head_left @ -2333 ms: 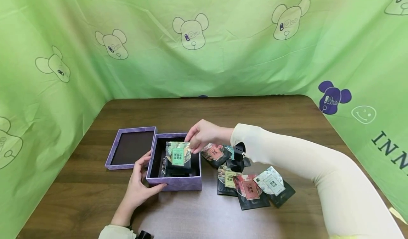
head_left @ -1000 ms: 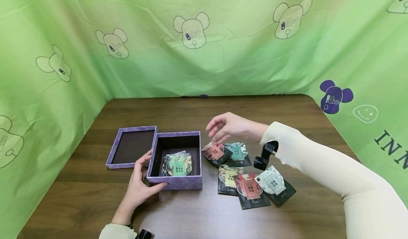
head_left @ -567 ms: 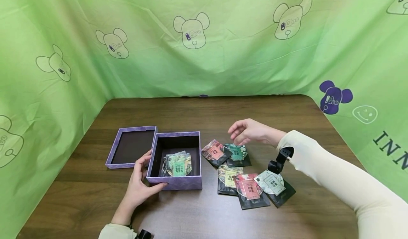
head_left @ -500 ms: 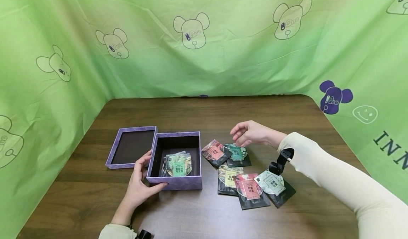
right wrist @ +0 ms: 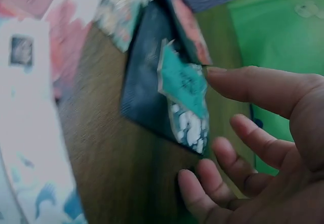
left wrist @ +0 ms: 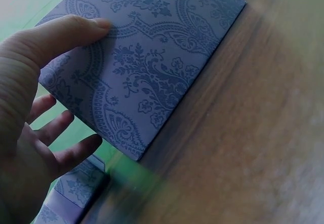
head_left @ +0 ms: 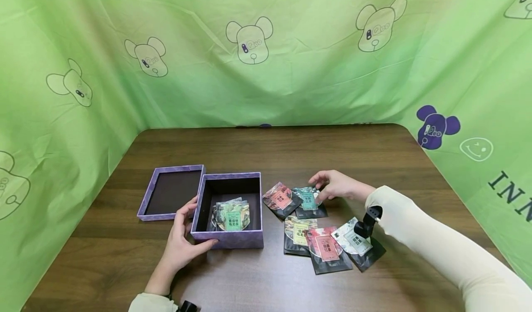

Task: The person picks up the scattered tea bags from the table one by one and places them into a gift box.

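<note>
My left hand (head_left: 181,238) holds the purple box (head_left: 227,241) at its near left corner. In the left wrist view, the thumb lies on the patterned wall (left wrist: 147,67) and the other fingers are along the adjoining side. Inside the box lie several tea sachets, a green-labelled sachet (head_left: 233,219) on top. At the far right corner of a teal-labelled tea sachet (head_left: 308,202), my right hand (head_left: 338,185) hovers with thumb and fingers spread. The right wrist view shows this teal sachet (right wrist: 185,84) just beyond the spread fingertips, nothing between them.
Left of the box, the purple lid (head_left: 174,192) lies with its dark inside up. Other sachets rest on the wooden table (head_left: 232,284): a red one (head_left: 280,197), a yellow-labelled one (head_left: 300,233), a pink-labelled one (head_left: 327,249) and a white one (head_left: 351,237). A green curtain (head_left: 291,85) hangs behind.
My right hand has released the green-labelled sachet inside the box, moved right across the table and lowered beside the teal-labelled sachet. The left hand has stayed on the box.
</note>
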Action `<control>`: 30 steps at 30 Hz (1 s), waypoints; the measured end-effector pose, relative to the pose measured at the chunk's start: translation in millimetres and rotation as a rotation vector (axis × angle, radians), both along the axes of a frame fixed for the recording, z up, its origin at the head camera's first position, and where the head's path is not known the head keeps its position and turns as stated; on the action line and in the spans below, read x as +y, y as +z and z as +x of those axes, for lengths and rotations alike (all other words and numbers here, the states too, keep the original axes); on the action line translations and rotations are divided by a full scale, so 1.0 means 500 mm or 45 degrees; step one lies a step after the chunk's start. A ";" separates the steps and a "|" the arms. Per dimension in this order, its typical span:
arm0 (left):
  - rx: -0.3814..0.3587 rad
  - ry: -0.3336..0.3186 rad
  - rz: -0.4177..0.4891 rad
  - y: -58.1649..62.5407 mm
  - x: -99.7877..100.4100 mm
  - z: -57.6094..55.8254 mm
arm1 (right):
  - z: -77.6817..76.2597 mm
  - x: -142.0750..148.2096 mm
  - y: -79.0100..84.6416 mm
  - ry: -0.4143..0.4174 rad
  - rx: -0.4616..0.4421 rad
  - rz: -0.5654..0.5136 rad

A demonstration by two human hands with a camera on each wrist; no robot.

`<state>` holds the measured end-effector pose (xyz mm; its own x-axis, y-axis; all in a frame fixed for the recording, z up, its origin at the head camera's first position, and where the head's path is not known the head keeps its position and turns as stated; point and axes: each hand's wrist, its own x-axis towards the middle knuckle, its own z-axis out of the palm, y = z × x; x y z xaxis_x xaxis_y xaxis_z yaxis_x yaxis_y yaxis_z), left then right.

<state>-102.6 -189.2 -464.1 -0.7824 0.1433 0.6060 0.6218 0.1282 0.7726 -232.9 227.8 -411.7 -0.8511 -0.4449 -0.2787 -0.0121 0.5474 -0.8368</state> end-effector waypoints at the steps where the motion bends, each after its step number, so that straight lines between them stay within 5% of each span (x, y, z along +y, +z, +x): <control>1: 0.002 0.001 0.001 0.000 0.000 0.000 | 0.001 0.000 -0.002 0.018 0.034 0.029; 9: 0.008 0.003 -0.004 0.000 -0.001 0.000 | 0.008 -0.004 -0.018 0.198 0.392 0.278; 16: -0.011 0.011 -0.016 0.002 0.000 0.001 | 0.013 -0.007 -0.022 0.164 0.471 0.341; 21: -0.008 0.012 -0.013 0.002 -0.001 0.002 | 0.004 -0.003 -0.020 0.107 0.440 0.344; 30: -0.009 0.009 -0.007 -0.006 0.000 -0.004 | -0.005 0.019 0.010 0.026 0.072 0.113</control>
<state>-104.6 -189.1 -466.9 -0.7875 0.1414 0.5998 0.6156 0.1368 0.7761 -235.6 237.5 -406.9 -0.8576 -0.4382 -0.2693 -0.0702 0.6183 -0.7828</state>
